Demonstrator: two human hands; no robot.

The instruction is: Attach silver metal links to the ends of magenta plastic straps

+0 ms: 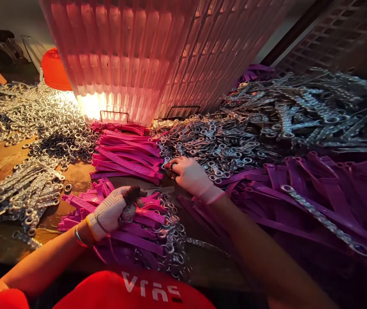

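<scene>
1. A spread of flat, glossy magenta straps (140, 241) lies beneath the left hand, long axes mostly left to right, right ends angled nearer the worker. They look light and bendy; I'd grip mid-length.
2. Beyond, a heap of silvery ring-ended pieces (224, 143) points every way; probably slick, easiest by a ring.
3. White-gloved right hand (191, 177): at that heap's left edge, fingers curled; can't tell whether they're pinching anything.
4. White-gloved left hand (113, 210): over the straps, fingers bunched, grip unclear.

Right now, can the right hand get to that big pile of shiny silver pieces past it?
Probably yes: the right hand is at the near edge of the silver pile, with nothing visible blocking it; the bright pink strips lie to its left.
</scene>
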